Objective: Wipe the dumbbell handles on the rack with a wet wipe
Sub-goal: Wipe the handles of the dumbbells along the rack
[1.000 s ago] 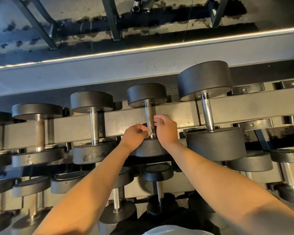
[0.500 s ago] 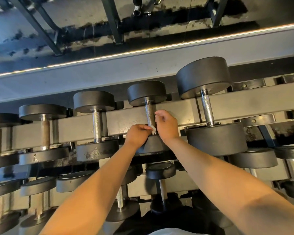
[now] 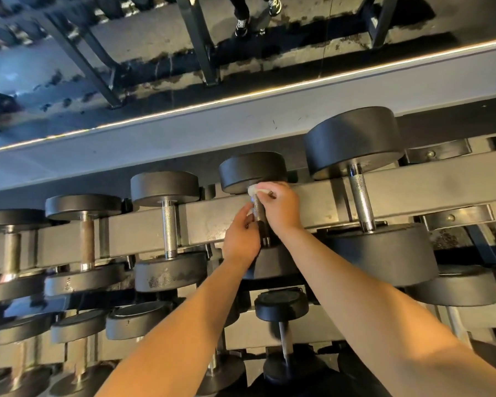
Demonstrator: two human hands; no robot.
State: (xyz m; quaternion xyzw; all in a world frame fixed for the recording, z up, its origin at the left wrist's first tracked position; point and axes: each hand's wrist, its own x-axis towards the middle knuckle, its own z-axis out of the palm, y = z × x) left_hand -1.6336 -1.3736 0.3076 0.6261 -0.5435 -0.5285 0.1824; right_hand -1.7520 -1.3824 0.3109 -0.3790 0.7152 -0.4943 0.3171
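Both hands have slid up the knurled steel dumbbell handle (image 3: 259, 211): right hand (image 3: 281, 209) fingers pinch a small white wet wipe (image 3: 255, 191) under the far round black rubber head, left hand (image 3: 241, 239) fingers curl around the handle on the grey metal rack (image 3: 212, 222).

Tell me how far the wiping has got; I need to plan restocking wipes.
In hand: the right hand holds the wet wipe atop one handle, left hand alongside. Finished handles can't be told apart. The rusty handle looks unwiped.
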